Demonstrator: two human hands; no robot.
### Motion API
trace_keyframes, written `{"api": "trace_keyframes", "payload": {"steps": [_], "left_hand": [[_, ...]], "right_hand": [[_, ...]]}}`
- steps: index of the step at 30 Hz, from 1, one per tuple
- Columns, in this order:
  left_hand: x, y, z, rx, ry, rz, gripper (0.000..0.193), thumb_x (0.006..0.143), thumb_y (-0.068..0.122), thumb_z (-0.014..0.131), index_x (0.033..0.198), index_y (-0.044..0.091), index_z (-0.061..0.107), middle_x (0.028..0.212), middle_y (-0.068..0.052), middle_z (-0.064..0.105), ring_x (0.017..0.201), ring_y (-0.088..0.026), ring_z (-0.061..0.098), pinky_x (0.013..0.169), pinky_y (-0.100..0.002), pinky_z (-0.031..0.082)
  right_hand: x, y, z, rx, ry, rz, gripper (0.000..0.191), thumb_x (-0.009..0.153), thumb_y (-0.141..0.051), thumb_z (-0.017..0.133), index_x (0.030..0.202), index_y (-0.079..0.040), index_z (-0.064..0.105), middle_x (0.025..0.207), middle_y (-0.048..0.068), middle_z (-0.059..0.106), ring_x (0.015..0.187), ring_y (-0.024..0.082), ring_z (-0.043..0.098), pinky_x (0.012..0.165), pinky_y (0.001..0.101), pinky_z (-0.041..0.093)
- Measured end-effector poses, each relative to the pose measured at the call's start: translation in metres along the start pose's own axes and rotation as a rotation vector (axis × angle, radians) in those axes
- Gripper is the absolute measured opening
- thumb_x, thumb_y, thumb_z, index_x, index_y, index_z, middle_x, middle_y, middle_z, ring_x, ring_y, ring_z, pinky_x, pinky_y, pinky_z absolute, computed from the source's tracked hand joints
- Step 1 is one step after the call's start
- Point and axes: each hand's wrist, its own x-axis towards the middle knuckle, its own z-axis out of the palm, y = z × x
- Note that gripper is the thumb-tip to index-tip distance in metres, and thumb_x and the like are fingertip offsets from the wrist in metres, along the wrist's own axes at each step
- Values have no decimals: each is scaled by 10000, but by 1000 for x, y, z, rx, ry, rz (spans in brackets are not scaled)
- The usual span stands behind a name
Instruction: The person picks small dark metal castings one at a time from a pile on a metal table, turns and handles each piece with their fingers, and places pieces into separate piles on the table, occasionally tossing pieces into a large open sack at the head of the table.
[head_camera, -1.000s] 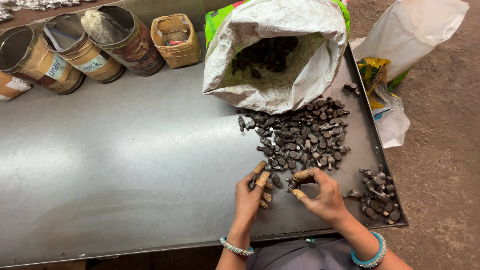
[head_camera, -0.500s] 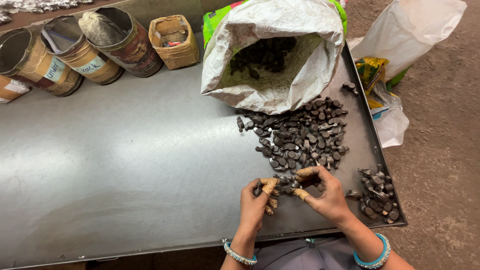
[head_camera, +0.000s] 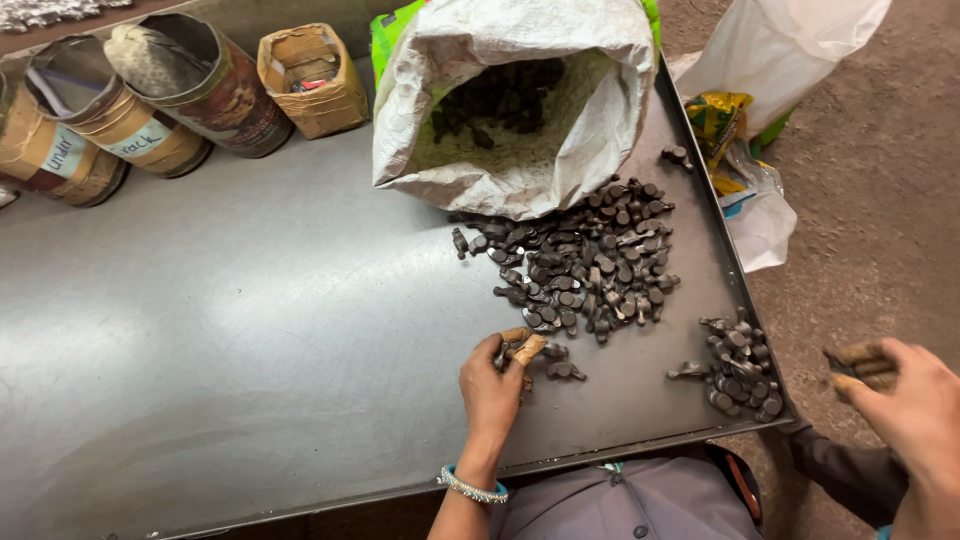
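Left hand at the small metal parts, right hand off the tray.

The left hand (head_camera: 492, 385) rests on the tray (head_camera: 250, 330), taped fingers pinched together on a dark part at the 7 o'clock edge of the pile (head_camera: 585, 260). The right hand (head_camera: 905, 400) hovers past the tray's 3 o'clock rim, fingers curled around a dark piece. The sack (head_camera: 520, 100) at 12 o'clock lies open with more parts inside. A smaller heap (head_camera: 740, 365) sits in the 4 o'clock corner. Tins (head_camera: 150, 100) line 10 o'clock; the tray's left half lies bare.
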Motion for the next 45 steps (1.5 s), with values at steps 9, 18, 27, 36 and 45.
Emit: {"api": "trace_keyframes", "payload": {"steps": [9, 18, 27, 36, 45], "left_hand": [[9, -18, 26, 216, 5, 119, 233, 751, 111, 752, 931, -35, 724, 857, -227, 724, 805, -410, 693, 732, -480, 535], [1, -28, 17, -545, -208, -376, 246, 837, 127, 809, 955, -74, 731, 706, -88, 701, 517, -124, 607, 426, -282, 411], [-6, -29, 24, -790, -233, -541, 241, 844, 138, 809, 974, -31, 697, 721, -65, 695, 510, -113, 581, 405, -248, 373], [-28, -25, 26, -1040, -217, -484, 218, 833, 31, 801, 1015, -28, 698, 849, -71, 731, 637, -105, 666, 515, -238, 506], [-31, -28, 30, -967, -273, -485, 240, 818, 37, 817, 1017, -2, 688, 744, -58, 700, 550, -108, 618, 432, -227, 412]], "right_hand": [[10, 21, 52, -404, -9, 84, 532, 683, -226, 879, 1194, -114, 779, 1114, 186, 764, 1104, 359, 708, 958, 466, 559], [5, -13, 12, 40, 167, 18, 309, 851, -200, 859, 1124, -98, 758, 999, 118, 780, 927, 264, 739, 839, 408, 582], [-64, -177, 94, 418, -310, -831, 469, 725, -34, 811, 1180, -56, 700, 1158, 89, 728, 945, 152, 738, 857, 308, 577], [-45, -159, 162, 938, -523, -469, 293, 849, 121, 695, 1129, 38, 693, 1128, 117, 753, 1038, 160, 709, 919, 305, 586], [-31, -138, 174, 1107, -642, -422, 302, 850, 141, 677, 1142, 68, 671, 1141, 149, 734, 1061, 194, 703, 950, 343, 590]]}}
